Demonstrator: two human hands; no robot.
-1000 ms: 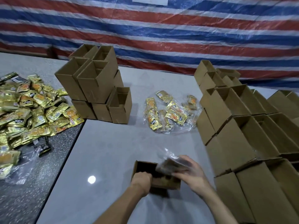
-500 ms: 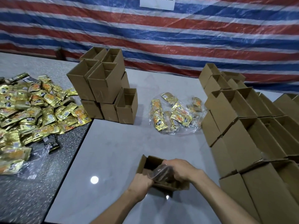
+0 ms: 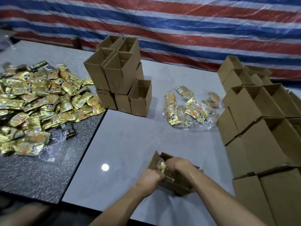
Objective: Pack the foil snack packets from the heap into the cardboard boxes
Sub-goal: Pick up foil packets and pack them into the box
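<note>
Now both my hands are in the box (image 3: 175, 185) — left hand (image 3: 150, 176) clenched on its near edge, right hand (image 3: 179, 163) pressing a clear bag of packets (image 3: 161, 166) down inside. Next, I reckon, tuck it flat; the heap (image 3: 37, 105) lies far left of my fingers.

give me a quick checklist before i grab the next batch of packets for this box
1. Open box upright on the pale table: ok.
2. Current plastic-wrapped bundle fully pushed in: not ok, it shows at the box mouth.
3. Both hands free: not ok, left hand and right hand are at the box.
4. Room left in the box: cannot tell, hands cover the inside.
5. Next packets to hand: ok, a clear bag of packets lies ahead, and the heap is on the left.
6. Empty boxes to hand: ok, stack at right.
</note>
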